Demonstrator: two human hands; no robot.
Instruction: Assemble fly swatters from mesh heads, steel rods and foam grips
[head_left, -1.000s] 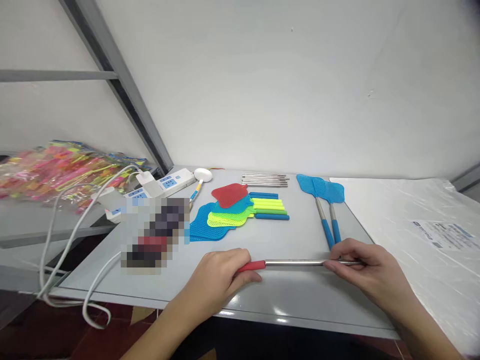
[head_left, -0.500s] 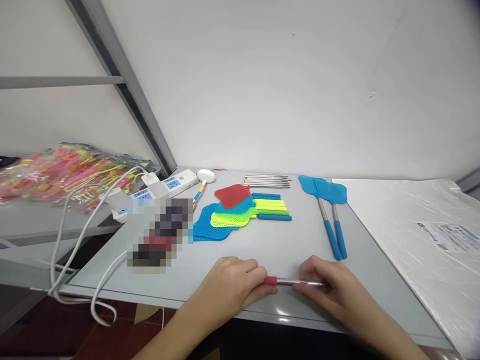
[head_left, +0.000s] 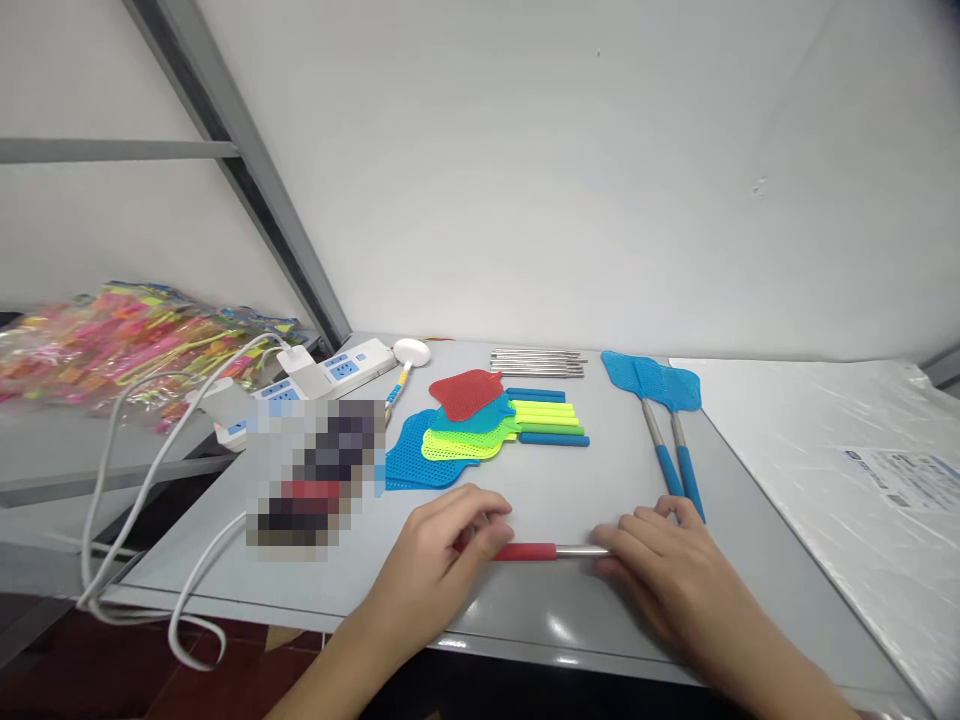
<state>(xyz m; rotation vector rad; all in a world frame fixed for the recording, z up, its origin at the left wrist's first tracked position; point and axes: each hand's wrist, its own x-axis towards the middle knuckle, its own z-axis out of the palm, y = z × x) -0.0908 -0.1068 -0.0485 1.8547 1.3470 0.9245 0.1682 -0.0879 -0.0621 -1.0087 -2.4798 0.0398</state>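
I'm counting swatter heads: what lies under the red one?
A blue head shows from under the red head, along its lower edge; anything fully covered there is hidden.

a broad pale wall (head_left: 480, 180) facing you, a few small scuffs (head_left: 759, 187) on its right, a slanting grey metal post (head_left: 262, 190) and level crossbar (head_left: 120, 150) at your left, your grey tabletop (head_left: 547, 500) catching glare (head_left: 559, 625) near its front edge, dark red floor (head_left: 180, 640) below

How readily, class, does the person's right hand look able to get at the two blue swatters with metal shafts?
Probably yes: the blue swatters lie just beyond the right hand, their shafts uncovered, though it may first need to release the rod.
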